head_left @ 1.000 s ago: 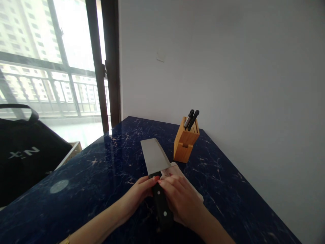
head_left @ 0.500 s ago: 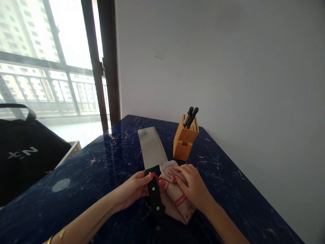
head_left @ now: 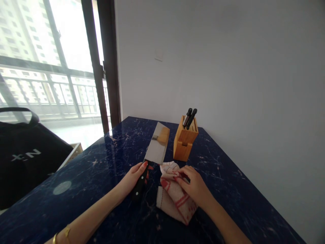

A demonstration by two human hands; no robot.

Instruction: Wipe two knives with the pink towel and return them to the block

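Note:
A cleaver [head_left: 157, 145] with a broad shiny blade and black riveted handle is gripped near the blade's heel by my left hand [head_left: 135, 178]. Its blade points away from me and mirrors the wooden knife block. Just right of it, a pink-and-white towel [head_left: 176, 200] with red markings lies bunched on the table. My right hand [head_left: 194, 184] pinches the towel's upper fold between thumb and fingers. Towel and cleaver are apart.
Beyond the towel stands a wooden knife block [head_left: 184, 142] with two black-handled tools in its slots. The dark blue marbled table [head_left: 106, 189] meets a white wall [head_left: 228, 84] behind. A black bag [head_left: 27, 159] sits at the left, by a window [head_left: 73, 78].
My left hand has shifted left, drawing the cleaver's handle away from the towel. The blade has turned and now leans rightward. My right hand stays at the towel.

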